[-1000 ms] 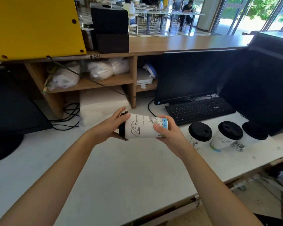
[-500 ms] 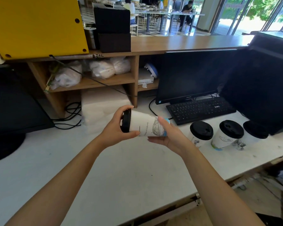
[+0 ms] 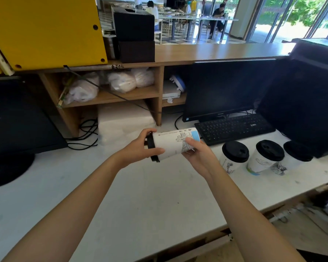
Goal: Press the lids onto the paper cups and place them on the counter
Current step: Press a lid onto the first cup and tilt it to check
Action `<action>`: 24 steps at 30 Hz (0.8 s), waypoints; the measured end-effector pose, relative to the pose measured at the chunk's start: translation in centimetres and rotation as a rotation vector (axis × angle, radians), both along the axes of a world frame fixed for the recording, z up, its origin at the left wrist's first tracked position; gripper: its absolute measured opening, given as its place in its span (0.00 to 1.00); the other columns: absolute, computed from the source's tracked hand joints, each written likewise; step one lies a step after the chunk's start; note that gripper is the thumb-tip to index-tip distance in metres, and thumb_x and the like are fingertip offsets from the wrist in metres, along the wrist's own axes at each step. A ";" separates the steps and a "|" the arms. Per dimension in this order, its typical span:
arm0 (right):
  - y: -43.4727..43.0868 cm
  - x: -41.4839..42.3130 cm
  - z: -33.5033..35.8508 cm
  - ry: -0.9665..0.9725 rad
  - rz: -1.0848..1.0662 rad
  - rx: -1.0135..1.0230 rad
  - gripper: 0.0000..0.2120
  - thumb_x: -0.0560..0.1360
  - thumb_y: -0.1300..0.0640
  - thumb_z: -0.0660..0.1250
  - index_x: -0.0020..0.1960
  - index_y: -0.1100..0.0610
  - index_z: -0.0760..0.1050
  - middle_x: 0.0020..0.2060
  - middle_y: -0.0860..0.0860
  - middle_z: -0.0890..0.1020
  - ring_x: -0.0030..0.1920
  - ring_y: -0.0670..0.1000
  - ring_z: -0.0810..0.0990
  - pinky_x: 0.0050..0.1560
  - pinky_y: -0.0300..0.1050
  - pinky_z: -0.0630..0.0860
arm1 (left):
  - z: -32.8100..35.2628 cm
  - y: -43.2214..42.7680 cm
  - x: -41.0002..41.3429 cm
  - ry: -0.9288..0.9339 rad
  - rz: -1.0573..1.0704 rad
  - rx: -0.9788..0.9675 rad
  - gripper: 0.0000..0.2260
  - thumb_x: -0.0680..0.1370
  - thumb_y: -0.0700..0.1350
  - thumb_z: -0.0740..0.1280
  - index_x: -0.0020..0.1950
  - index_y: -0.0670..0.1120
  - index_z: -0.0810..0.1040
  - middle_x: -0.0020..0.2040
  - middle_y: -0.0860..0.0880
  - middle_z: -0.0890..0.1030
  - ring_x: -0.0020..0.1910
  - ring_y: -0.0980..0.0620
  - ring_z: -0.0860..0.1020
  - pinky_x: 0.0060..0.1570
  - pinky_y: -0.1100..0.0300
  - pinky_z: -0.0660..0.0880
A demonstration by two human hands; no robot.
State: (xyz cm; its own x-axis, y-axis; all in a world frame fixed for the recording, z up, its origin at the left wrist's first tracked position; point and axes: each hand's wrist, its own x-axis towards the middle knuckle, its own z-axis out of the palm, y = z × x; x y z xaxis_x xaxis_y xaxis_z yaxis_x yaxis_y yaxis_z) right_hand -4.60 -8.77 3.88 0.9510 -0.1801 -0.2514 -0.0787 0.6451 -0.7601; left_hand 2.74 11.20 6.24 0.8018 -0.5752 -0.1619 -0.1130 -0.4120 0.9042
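Note:
I hold a white paper cup (image 3: 170, 143) with line drawings and a blue band sideways above the white counter (image 3: 140, 195). A black lid (image 3: 151, 148) sits on its mouth, which points left. My left hand (image 3: 138, 148) wraps around the lid end, thumb under the rim. My right hand (image 3: 199, 154) grips the cup's base end. Three more lidded cups stand upright on the counter to the right: one (image 3: 234, 156), a second (image 3: 265, 156), a third (image 3: 293, 157) against a black box.
A black keyboard (image 3: 235, 127) and monitor (image 3: 222, 89) stand behind the cups. A large black box (image 3: 301, 103) fills the right side and another monitor (image 3: 13, 118) the left. Wooden shelves (image 3: 110, 95) hold white bags. Cables (image 3: 85, 133) lie at the back.
The cup has been turned in my hands, showing a different drawing, and tilted so the base end is higher. My left hand shifted its grip around the lid rim.

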 end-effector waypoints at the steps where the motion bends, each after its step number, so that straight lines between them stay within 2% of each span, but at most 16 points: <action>1: -0.1 0.2 0.4 0.010 -0.024 0.015 0.17 0.75 0.65 0.65 0.63 0.64 0.71 0.56 0.59 0.80 0.55 0.54 0.79 0.58 0.48 0.76 | -0.3 0.0 0.2 -0.018 -0.033 0.041 0.35 0.71 0.48 0.73 0.72 0.55 0.57 0.67 0.51 0.66 0.67 0.49 0.67 0.60 0.58 0.70; 4: -0.5 1.3 2.2 0.017 -0.036 -0.056 0.15 0.75 0.64 0.66 0.61 0.62 0.72 0.53 0.56 0.81 0.54 0.52 0.79 0.54 0.45 0.77 | -1.2 -0.3 0.7 -0.073 -0.078 0.138 0.41 0.69 0.48 0.75 0.76 0.52 0.55 0.72 0.51 0.66 0.71 0.52 0.64 0.67 0.57 0.65; 7: -0.6 2.7 4.7 0.009 -0.005 -0.295 0.20 0.72 0.64 0.70 0.62 0.59 0.70 0.54 0.54 0.80 0.55 0.52 0.79 0.50 0.43 0.77 | -1.8 -1.3 1.2 -0.118 -0.045 0.106 0.37 0.67 0.48 0.77 0.72 0.53 0.63 0.70 0.52 0.70 0.70 0.52 0.67 0.66 0.50 0.70; 10: -0.2 4.2 7.1 0.009 0.049 -0.606 0.27 0.69 0.62 0.73 0.65 0.55 0.67 0.56 0.50 0.78 0.56 0.50 0.78 0.52 0.44 0.76 | -1.9 -2.5 1.5 -0.074 0.024 0.014 0.36 0.67 0.45 0.77 0.71 0.53 0.64 0.69 0.52 0.70 0.68 0.53 0.68 0.65 0.55 0.69; 13: 0.3 5.6 8.7 -0.015 0.099 -0.814 0.30 0.69 0.61 0.74 0.66 0.54 0.66 0.54 0.48 0.77 0.51 0.45 0.77 0.44 0.38 0.74 | -2.0 -3.5 2.3 -0.019 0.066 -0.045 0.38 0.67 0.44 0.77 0.72 0.51 0.61 0.71 0.51 0.67 0.68 0.53 0.66 0.59 0.60 0.66; 15: 0.3 6.5 9.1 -0.014 0.117 -0.902 0.31 0.68 0.59 0.75 0.66 0.52 0.66 0.55 0.48 0.77 0.52 0.46 0.77 0.47 0.39 0.74 | -2.1 -3.9 2.9 0.004 0.084 -0.052 0.39 0.67 0.43 0.77 0.73 0.50 0.60 0.72 0.49 0.66 0.68 0.51 0.66 0.59 0.59 0.66; 18: 0.2 7.3 9.3 -0.001 0.134 -0.980 0.32 0.67 0.58 0.76 0.66 0.52 0.66 0.57 0.50 0.77 0.57 0.51 0.76 0.54 0.47 0.74 | -2.0 -4.3 3.5 0.035 0.104 -0.043 0.40 0.67 0.43 0.77 0.73 0.49 0.59 0.72 0.47 0.65 0.69 0.49 0.65 0.63 0.55 0.67; 24: 0.4 7.6 9.7 0.015 0.151 -1.065 0.33 0.68 0.57 0.75 0.68 0.53 0.64 0.58 0.50 0.75 0.58 0.52 0.75 0.53 0.49 0.74 | -1.9 -4.9 4.0 0.085 0.092 -0.041 0.40 0.67 0.42 0.77 0.74 0.49 0.58 0.73 0.47 0.64 0.71 0.47 0.64 0.67 0.50 0.66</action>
